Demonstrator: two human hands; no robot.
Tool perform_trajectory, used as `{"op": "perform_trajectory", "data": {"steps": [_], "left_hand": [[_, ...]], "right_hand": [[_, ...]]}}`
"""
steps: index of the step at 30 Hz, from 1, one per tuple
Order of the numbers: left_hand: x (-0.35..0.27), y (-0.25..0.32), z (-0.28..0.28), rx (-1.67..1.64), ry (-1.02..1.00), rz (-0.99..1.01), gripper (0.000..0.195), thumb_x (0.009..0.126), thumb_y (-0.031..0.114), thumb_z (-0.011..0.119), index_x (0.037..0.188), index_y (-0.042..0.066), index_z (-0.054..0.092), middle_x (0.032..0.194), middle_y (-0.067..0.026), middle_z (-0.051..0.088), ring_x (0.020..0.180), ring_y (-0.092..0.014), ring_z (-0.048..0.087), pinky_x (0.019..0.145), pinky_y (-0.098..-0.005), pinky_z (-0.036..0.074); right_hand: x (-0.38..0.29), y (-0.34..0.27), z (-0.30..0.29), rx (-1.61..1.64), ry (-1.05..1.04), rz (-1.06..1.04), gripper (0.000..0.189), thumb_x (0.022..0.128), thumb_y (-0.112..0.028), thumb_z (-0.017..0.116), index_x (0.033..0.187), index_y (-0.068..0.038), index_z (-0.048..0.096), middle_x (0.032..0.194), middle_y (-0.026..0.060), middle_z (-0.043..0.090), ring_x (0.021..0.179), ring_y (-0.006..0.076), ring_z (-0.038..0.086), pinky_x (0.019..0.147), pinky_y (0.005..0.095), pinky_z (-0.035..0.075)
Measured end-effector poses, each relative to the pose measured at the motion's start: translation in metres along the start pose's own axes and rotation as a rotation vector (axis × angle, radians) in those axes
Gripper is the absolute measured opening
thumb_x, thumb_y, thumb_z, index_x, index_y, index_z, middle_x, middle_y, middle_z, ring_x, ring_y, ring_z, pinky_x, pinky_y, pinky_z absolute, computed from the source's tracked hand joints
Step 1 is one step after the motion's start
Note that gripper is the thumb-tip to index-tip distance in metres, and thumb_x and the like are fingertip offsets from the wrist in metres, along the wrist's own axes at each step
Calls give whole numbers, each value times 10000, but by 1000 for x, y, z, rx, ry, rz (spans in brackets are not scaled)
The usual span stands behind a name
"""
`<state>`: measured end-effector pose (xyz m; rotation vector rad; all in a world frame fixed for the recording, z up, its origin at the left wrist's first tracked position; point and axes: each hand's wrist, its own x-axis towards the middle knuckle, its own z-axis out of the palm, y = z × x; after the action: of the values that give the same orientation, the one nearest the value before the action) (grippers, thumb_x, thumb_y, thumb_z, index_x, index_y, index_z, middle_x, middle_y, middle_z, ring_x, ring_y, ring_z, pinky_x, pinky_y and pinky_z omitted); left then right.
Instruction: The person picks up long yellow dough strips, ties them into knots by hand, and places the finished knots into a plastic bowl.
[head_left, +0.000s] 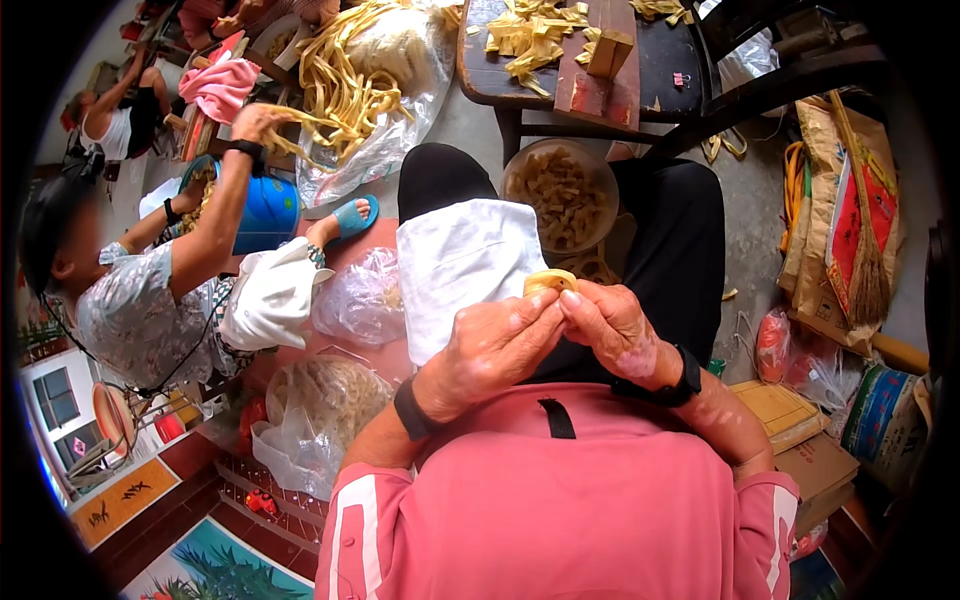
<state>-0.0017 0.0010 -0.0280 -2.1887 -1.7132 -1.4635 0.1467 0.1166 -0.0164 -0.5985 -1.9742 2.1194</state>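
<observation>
Close together above my lap, my left hand (499, 341) and my right hand (615, 330) pinch one small yellow folded strip (551, 282) between their fingertips. A white cloth (465, 262) lies over my left thigh, just beyond the hands. Between my knees stands a translucent round tub (559, 195) of short yellowish-brown pieces. Farther off, a dark wooden chair seat (517, 86) carries loose yellow strips (536, 37) and a reddish board with an upright wooden block (610, 54). A small pink binder clip (681, 79) lies on the same seat.
At the left, another person (150, 300) holds long yellow strips over a blue bucket (266, 210). Plastic bags (364, 296) lie between us, with a larger filled bag (322, 412) nearer me. A straw broom (868, 262), a paper sack and cardboard boxes (814, 465) are at the right.
</observation>
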Motion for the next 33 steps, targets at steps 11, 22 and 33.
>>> {"op": "perform_trajectory", "data": {"steps": [11, 22, 33], "left_hand": [[-7, 6, -17, -745, 159, -803, 185, 806, -15, 715, 984, 5, 669, 953, -74, 670, 816, -140, 642, 736, -246, 508], [-4, 1, -2, -1319, 282, -1134, 251, 863, 22, 658, 1106, -29, 619, 1037, -100, 640, 935, -147, 617, 866, -276, 498], [0, 16, -11, -946, 59, -811, 193, 868, 41, 653, 1052, -17, 662, 1185, -139, 591, 1054, -189, 573, 902, -303, 461]], "right_hand": [[0, -2, -4, -50, 72, -61, 261, 996, -168, 424, 1068, 27, 582, 614, 54, 453, 521, 142, 440, 516, 297, 386], [0, 5, 5, -225, -63, -228, 182, 954, -122, 483, 1036, 14, 570, 732, 186, 592, 601, 325, 608, 551, 362, 463], [-3, 3, 5, -417, -7, -417, 172, 922, -82, 509, 1049, 12, 577, 736, 181, 575, 589, 327, 596, 517, 357, 455]]}}
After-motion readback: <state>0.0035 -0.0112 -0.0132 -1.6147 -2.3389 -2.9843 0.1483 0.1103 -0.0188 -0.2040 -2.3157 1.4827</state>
